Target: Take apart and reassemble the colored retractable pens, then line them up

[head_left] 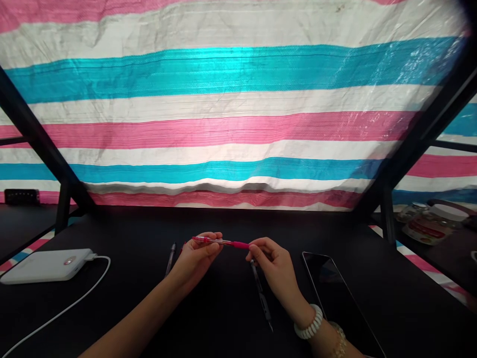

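Observation:
Above the black table, a pink pen lies level between both hands. My left hand pinches its clear-barrelled end between thumb and fingers. At the other end, the fingertips of my right hand close on the tip beyond the pink grip, hiding the tip itself. A grey-and-black pen lies on the table just below my right hand, its point toward me. Beside my left wrist rests a dark pen, partly covered by the arm. A small red piece shows behind my left hand; its kind is hidden.
On the left sits a white power bank with a white cable curving toward me. A phone lies at the right, partly under my right forearm. Black frame bars flank the table; a striped sheet hangs behind. Jars stand far right.

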### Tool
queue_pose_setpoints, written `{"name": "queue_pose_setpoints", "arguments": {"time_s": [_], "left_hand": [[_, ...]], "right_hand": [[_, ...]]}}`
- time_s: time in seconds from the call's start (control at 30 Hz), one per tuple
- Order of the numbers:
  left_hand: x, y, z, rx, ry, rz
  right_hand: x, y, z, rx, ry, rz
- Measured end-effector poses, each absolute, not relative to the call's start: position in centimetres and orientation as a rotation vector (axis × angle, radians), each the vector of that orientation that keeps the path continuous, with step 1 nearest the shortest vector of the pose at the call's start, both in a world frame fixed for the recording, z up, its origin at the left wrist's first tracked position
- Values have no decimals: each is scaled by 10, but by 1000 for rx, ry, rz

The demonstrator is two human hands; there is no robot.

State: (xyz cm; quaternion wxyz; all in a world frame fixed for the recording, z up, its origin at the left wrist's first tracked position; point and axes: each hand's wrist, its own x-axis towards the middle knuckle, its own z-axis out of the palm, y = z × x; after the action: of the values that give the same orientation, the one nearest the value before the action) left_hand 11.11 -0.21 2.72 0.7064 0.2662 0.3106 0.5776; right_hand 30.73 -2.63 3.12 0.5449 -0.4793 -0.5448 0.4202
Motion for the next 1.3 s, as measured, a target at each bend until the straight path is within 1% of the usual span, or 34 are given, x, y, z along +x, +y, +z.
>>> {"name": "queue_pose_setpoints", "arguments": {"time_s": [0.3,0.57,0.67,0.83,1.0,1.3], "left_hand": [[107,-7,27,779,707,1080],[108,-9,29,811,470,910],[109,-10,27,779,435,901],[108,-7,25,755,450,999],[106,-5,27,718,502,1086],[108,-6,26,717,497,1061]], "right_hand": [[309,-27,21,-1173,-1377,1041],[308,-25,16,-1152,-1424,1089],[309,-25,17,-1153,-1433,1108],[308,-27,23,-1030,-1337,1181],[307,-27,29,-1048,-1442,1008],[308,-27,24,-1105,-1517,794]]}}
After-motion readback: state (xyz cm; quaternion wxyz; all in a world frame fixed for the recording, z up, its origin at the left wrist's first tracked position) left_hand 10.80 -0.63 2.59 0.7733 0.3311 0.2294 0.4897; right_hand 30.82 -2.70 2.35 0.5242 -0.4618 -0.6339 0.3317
